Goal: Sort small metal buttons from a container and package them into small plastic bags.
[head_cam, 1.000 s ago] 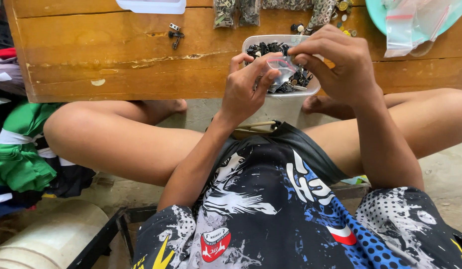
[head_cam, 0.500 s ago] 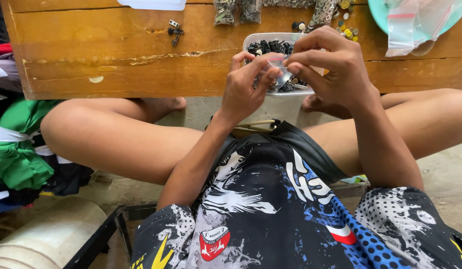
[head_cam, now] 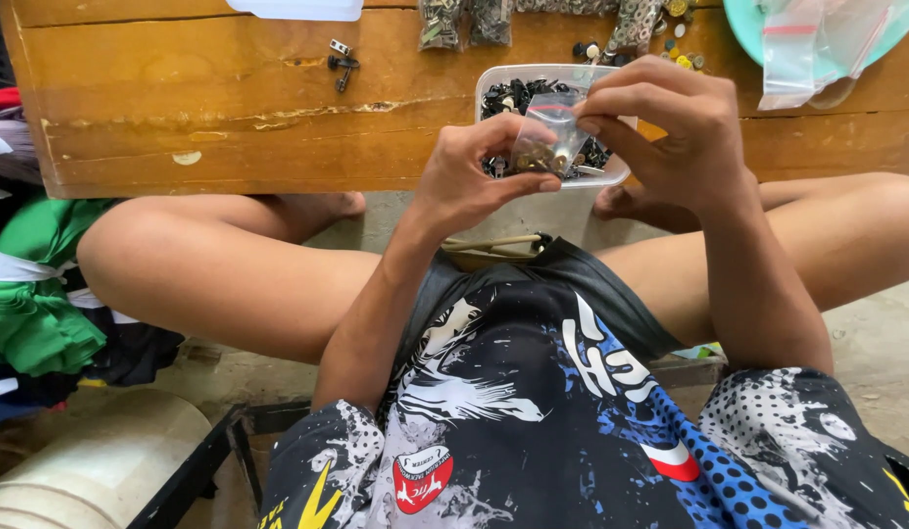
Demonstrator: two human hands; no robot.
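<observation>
A worn wooden surface, cracked along its edge, stands over a concrete floor. Above a clear plastic tub of small dark metal parts, the left hand and right hand both pinch a small clear bag.

Home workshop, low wooden bench strewn with small metal fittings, folded clothes, concrete floor

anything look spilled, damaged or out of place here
Small things only. A few dark metal fittings lie loose on the wooden table, apart from the plastic tub of dark parts. The table's front edge is chipped and cracked. Both hands hold the small clear bag steadily.
</observation>
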